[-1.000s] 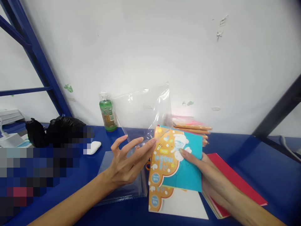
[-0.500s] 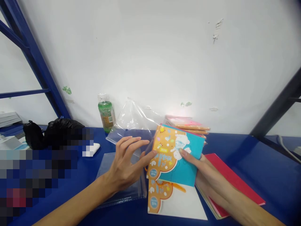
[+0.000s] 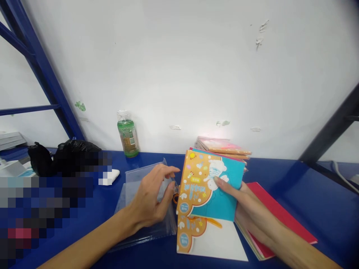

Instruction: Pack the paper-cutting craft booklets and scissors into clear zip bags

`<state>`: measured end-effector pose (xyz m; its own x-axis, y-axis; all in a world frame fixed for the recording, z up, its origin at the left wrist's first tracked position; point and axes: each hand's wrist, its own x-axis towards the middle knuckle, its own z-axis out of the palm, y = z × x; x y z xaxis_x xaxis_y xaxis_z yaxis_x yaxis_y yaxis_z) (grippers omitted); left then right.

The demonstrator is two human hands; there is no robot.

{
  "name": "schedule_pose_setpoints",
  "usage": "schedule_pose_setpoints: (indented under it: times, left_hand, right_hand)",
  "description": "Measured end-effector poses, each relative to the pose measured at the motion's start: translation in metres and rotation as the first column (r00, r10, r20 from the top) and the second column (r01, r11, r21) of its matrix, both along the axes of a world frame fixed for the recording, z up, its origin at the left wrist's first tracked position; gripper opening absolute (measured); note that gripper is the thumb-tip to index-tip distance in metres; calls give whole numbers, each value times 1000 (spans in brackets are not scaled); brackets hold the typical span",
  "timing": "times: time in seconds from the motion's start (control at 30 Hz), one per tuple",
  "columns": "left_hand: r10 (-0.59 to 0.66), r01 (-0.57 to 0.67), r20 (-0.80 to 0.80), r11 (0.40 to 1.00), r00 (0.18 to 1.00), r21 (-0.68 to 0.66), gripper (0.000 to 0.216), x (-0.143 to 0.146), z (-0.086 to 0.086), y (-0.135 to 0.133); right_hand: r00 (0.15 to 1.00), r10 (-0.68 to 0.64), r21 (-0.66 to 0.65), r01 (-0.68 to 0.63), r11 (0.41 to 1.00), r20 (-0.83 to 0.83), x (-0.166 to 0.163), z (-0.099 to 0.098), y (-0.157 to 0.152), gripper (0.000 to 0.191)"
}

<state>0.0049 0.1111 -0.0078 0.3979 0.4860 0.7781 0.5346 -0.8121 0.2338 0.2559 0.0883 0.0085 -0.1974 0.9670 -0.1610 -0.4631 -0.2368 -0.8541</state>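
Observation:
My right hand (image 3: 249,209) grips a small stack of cardstock with a scalloped orange header (image 3: 193,183) and a blue sheet (image 3: 221,205) bearing a white cartoon animal, thumb on the front. My left hand (image 3: 155,194) is open just left of the stack, thumb apart from the fingers, apparently holding nothing. Beneath and behind it, clear plastic bags (image 3: 140,229) lie in a pile. Under the held stack rests a white sheet (image 3: 218,244) with a similar orange header. An orange-handled tool, probably scissors (image 3: 213,223), lies on it, mostly hidden.
Red paper (image 3: 280,213) tops a pile on the right. Behind the held stack are several packaged sets (image 3: 224,145). A green-labelled bottle (image 3: 128,134) stands by the wall. Black bags (image 3: 73,155) and a white object (image 3: 113,176) lie left on the blue table (image 3: 280,172).
The clear bag that stood raised behind my left hand has dropped flat onto the pile. My left fingers have drawn closer together and slightly away from the stack. My right hand keeps its hold.

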Motion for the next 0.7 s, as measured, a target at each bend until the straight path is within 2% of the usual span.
schedule_pose_setpoints:
  times: [0.13,0.27,0.3,0.5,0.7]
  left_hand:
    - [-77,87,50,965,996,-247,40,8,6,-8]
    - [-151,217,169,835,974,-506,24,16,4,-18]
    - [-154,235,191,811,969,-536,22,17,4,-20]
    - [-162,256,212,783,964,-567,31,17,1,-21]
    - [-184,283,217,697,959,-659,32,19,-2,-21]
  right_hand:
    - [999,10,69,-12,998,34,-3,3,-4,63]
    - [992,67,102,-77,992,106,-3,0,-9,57]
    - [991,78,108,-91,990,113,-3,0,-10,58]
    - [988,67,175,-91,980,137,-1,0,-11,67]
    - [990,34,220,-63,974,134,-3,-13,-7,68]
